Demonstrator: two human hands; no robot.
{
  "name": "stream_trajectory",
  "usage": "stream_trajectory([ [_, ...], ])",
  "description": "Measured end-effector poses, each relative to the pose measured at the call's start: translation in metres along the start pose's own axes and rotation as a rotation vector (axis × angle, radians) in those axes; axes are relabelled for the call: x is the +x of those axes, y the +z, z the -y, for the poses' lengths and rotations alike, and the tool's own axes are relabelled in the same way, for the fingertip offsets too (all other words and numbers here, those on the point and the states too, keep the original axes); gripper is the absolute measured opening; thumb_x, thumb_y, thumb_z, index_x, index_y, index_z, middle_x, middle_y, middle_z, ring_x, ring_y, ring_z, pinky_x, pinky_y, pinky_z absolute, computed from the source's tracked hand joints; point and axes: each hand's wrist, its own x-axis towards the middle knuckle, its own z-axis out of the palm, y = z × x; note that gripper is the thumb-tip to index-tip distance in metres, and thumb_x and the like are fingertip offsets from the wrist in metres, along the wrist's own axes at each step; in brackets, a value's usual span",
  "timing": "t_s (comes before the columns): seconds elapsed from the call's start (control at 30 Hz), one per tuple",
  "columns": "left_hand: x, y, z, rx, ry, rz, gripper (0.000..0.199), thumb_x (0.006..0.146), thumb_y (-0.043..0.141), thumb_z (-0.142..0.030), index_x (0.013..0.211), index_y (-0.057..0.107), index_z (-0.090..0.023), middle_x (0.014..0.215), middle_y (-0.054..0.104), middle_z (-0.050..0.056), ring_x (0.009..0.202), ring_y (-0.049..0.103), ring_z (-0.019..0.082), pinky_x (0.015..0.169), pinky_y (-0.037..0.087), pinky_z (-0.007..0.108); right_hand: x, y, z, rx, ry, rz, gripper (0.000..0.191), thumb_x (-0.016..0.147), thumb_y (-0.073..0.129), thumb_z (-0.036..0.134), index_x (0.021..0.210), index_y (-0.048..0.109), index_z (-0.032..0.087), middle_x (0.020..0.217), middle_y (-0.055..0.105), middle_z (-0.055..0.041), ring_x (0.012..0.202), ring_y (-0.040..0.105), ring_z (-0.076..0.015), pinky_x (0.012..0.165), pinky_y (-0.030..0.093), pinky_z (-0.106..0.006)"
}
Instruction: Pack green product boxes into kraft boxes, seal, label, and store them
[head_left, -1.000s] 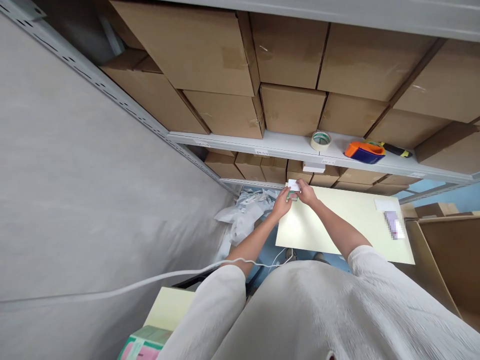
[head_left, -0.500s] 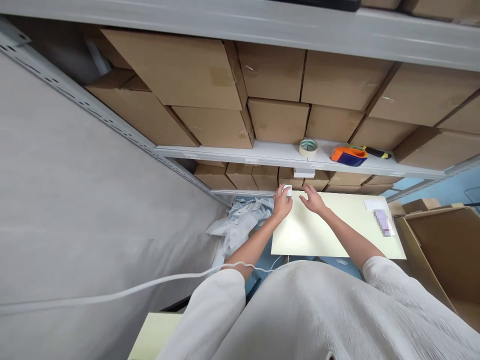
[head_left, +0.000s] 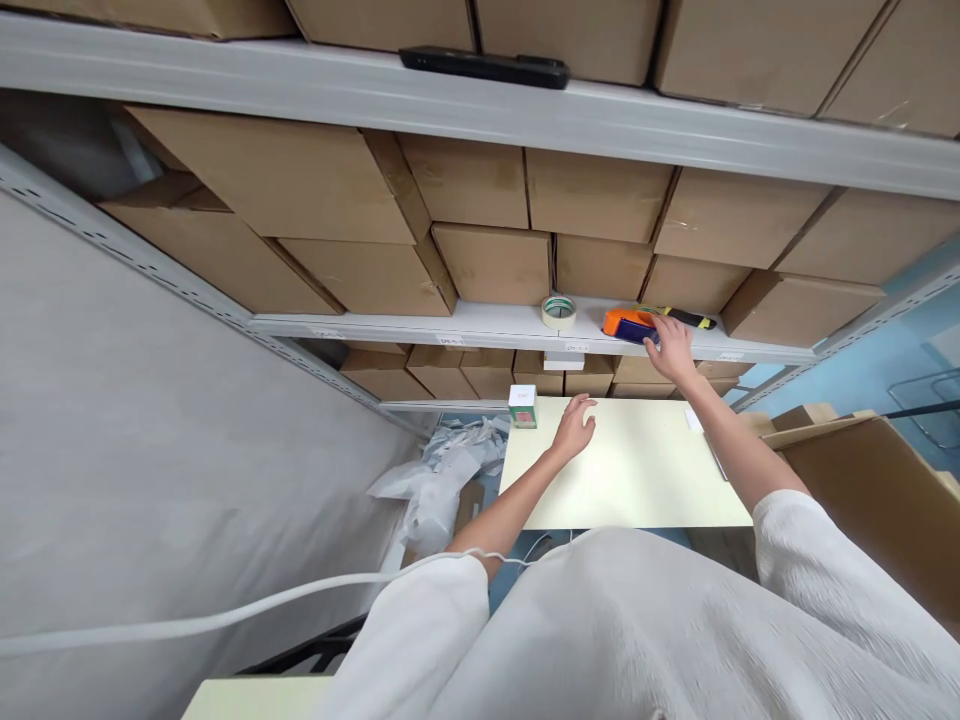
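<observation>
My left hand [head_left: 574, 428] is over the pale tabletop [head_left: 622, 480], its fingers loosely spread with nothing in them. Left of it, a small white-and-green box [head_left: 523, 406] stands upright near the table's far left corner, apart from the fingers. My right hand [head_left: 671, 350] reaches up to the shelf, fingers and thumb closed around the right end of an orange-and-blue tape dispenser [head_left: 628, 324]. The dispenser still rests on the shelf board. A roll of tape [head_left: 559, 312] lies to its left, and a yellow-and-black cutter [head_left: 690, 319] lies behind my right hand.
Brown cartons [head_left: 491, 262] fill the grey shelves. A small white box [head_left: 564, 361] sits under the shelf edge. Crumpled white plastic [head_left: 442, 490] lies left of the table, and a large open carton [head_left: 862, 480] stands at right. A white cable [head_left: 262, 598] crosses by my left arm.
My left hand has let go of the small white-and-green box and drawn back rightward. My right hand has gone from above the table up to the tape dispenser. The view has shifted right.
</observation>
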Motion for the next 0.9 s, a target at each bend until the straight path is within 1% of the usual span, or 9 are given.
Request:
stream_trajectory([
  [0.1, 0.002, 0.022, -0.014, 0.005, -0.021, -0.024, 0.037, 0.096, 0.059, -0.009, 0.127, 0.070, -0.024, 0.155, 0.058, 0.012, 0.149, 0.056, 0.027, 0.128, 0.043, 0.047, 0.014, 0.005, -0.019, 0.020, -0.082, 0.086, 0.052, 0.104, 0.049, 0.034, 0.153, 0.058, 0.018, 0.144, 0.067, -0.0213, 0.137, 0.049, -0.0418, 0.117, 0.032, -0.064],
  [0.2, 0.001, 0.041, -0.027, 0.008, -0.048, -0.056, 0.038, 0.095, 0.059, -0.009, 0.128, 0.071, -0.025, 0.155, 0.058, 0.011, 0.148, 0.056, 0.026, 0.128, 0.043, 0.047, 0.025, 0.010, -0.030, 0.035, -0.134, 0.123, 0.045, 0.103, 0.049, 0.031, 0.144, 0.063, 0.018, 0.135, 0.070, -0.0222, 0.132, 0.050, -0.0419, 0.115, 0.031, -0.064],
  [0.33, -0.007, 0.061, -0.038, 0.020, -0.097, -0.085, 0.038, 0.095, 0.060, -0.010, 0.129, 0.071, -0.026, 0.156, 0.058, 0.010, 0.148, 0.056, 0.026, 0.128, 0.044, 0.046, 0.031, 0.010, -0.035, 0.055, -0.175, 0.155, 0.038, 0.104, 0.050, 0.031, 0.135, 0.067, 0.018, 0.127, 0.072, -0.0220, 0.127, 0.051, -0.0420, 0.112, 0.031, -0.064],
  [0.43, -0.015, 0.072, -0.043, 0.033, -0.112, -0.098, 0.038, 0.094, 0.061, -0.010, 0.127, 0.071, -0.026, 0.155, 0.058, 0.010, 0.148, 0.057, 0.026, 0.128, 0.044, 0.046, 0.019, 0.004, -0.031, 0.086, -0.190, 0.144, 0.037, 0.104, 0.049, 0.032, 0.133, 0.067, 0.018, 0.126, 0.072, -0.0218, 0.125, 0.051, -0.0421, 0.109, 0.032, -0.063],
  [0.53, -0.021, 0.078, -0.044, 0.037, -0.109, -0.088, 0.037, 0.095, 0.059, -0.009, 0.125, 0.072, -0.026, 0.154, 0.058, 0.011, 0.147, 0.058, 0.026, 0.126, 0.046, 0.046, -0.009, -0.007, -0.023, 0.121, -0.174, 0.119, 0.036, 0.104, 0.050, 0.033, 0.133, 0.067, 0.018, 0.127, 0.071, -0.0210, 0.123, 0.051, -0.0416, 0.106, 0.034, -0.059],
  [0.7, -0.027, 0.079, -0.044, 0.005, -0.104, -0.006, 0.037, 0.096, 0.057, -0.010, 0.126, 0.071, -0.024, 0.156, 0.056, 0.013, 0.148, 0.056, 0.027, 0.120, 0.051, 0.045, -0.076, -0.020, -0.007, 0.190, -0.086, 0.116, 0.038, 0.104, 0.050, 0.037, 0.135, 0.064, 0.020, 0.130, 0.070, -0.0199, 0.124, 0.052, -0.0421, 0.104, 0.037, -0.054],
  [0.8, -0.036, 0.080, -0.040, -0.020, -0.105, 0.049, 0.037, 0.096, 0.057, -0.010, 0.126, 0.072, -0.025, 0.156, 0.056, 0.011, 0.147, 0.057, 0.026, 0.116, 0.054, 0.044, -0.120, -0.017, -0.003, 0.216, 0.047, 0.117, 0.037, 0.105, 0.050, 0.040, 0.132, 0.064, 0.021, 0.126, 0.070, -0.0189, 0.124, 0.054, -0.0427, 0.103, 0.040, -0.055],
  [0.9, -0.049, 0.086, -0.033, -0.039, -0.103, 0.108, 0.038, 0.095, 0.058, -0.009, 0.126, 0.073, -0.026, 0.154, 0.058, 0.010, 0.133, 0.066, 0.024, 0.113, 0.056, 0.043, -0.169, -0.002, -0.004, 0.198, 0.231, 0.139, 0.030, 0.101, 0.054, 0.039, 0.122, 0.066, 0.020, 0.119, 0.072, -0.0179, 0.116, 0.059, -0.0410, 0.100, 0.044, -0.055],
])
